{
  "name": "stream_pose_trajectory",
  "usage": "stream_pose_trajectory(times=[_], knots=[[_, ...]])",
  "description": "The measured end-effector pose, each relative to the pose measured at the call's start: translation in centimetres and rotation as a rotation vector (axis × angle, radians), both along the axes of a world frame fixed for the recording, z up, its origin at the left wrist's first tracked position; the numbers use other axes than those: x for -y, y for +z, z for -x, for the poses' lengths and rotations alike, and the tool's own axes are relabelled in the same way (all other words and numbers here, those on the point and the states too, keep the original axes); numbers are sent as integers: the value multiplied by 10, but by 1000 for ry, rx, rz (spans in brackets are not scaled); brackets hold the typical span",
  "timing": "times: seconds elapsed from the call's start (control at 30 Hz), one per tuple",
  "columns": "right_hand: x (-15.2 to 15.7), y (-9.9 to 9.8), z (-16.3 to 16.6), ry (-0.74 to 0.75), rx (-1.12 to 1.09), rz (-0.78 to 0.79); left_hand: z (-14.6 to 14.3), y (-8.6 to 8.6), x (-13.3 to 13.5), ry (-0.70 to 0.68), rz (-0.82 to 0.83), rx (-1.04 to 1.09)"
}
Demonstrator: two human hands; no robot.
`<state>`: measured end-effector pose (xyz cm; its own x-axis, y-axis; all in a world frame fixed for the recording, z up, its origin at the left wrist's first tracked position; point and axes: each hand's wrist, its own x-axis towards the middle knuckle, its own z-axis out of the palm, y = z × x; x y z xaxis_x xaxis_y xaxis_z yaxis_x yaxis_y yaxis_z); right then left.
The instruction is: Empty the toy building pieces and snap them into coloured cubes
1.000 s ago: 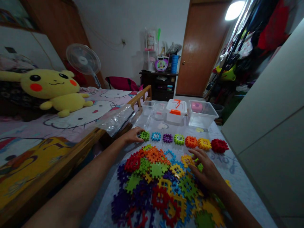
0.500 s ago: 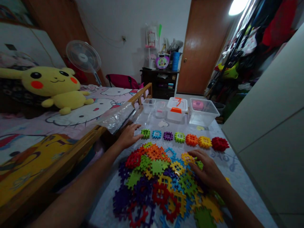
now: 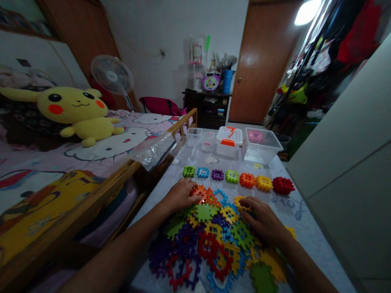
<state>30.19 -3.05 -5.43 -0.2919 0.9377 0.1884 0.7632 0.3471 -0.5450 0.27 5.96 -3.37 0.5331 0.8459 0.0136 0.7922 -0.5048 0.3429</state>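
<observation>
A heap of flat, notched plastic building pieces in several colours lies on the table before me. My left hand [image 3: 182,195] rests over the heap's upper left edge, fingers slightly bent and thumb apart, beside an orange window piece [image 3: 200,194]. On the heap's right side, my right hand [image 3: 259,213] hovers with fingers and thumb apart, the fingertips at a yellow piece [image 3: 240,202]. Neither hand visibly grips anything. Beyond the heap runs a row of small assembled blocks, from a green block [image 3: 189,171] on the left to a red block [image 3: 283,185] on the right.
Behind the row stand a lidded clear box [image 3: 228,147] with orange clips and an open clear bin [image 3: 262,150]. A wooden bed rail [image 3: 100,191] borders the table on the left. A white cabinet [image 3: 351,142] is on the right.
My left hand has moved from beside the green block, toward me and right, onto the heap's upper left. My right hand stays near the yellow piece. The view has shifted slightly.
</observation>
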Motion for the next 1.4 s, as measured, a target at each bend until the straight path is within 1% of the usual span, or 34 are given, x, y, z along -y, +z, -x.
stream_pose_trajectory(times=[0.17, 0.3, 0.47, 0.67, 0.73, 0.83, 0.97, 1.1, 1.2, 1.3, 1.4], knots=[[0, -2, 0, -8, -11, -13, -6, -10, -8, -3, 55, 28], [0, -3, 0, -14, -31, -40, -12, -13, -12, -12, 118, 86], [-1, -3, 1, -10, -22, -31, -20, -12, -13, -50, 125, 215], [-2, -6, 2, -3, -6, -26, -24, -7, -10, -101, 133, 324], [-1, -3, 3, 18, -12, -42, -26, -6, -9, -112, 141, 356], [1, 6, 8, 86, -2, -73, -28, -3, -8, -110, 163, 380], [5, 19, 23, 201, 88, -63, -31, 4, -6, -100, 167, 389], [6, 21, 33, 241, 144, -57, -28, 8, -3, -61, 182, 414], [3, 17, 32, 209, 129, -66, -24, 7, -1, -8, 206, 462], [0, 12, 29, 136, 122, -75, -23, 3, 0, 26, 245, 534], [0, 10, 28, 61, 66, -123, -28, 4, 1, 49, 332, 641]])
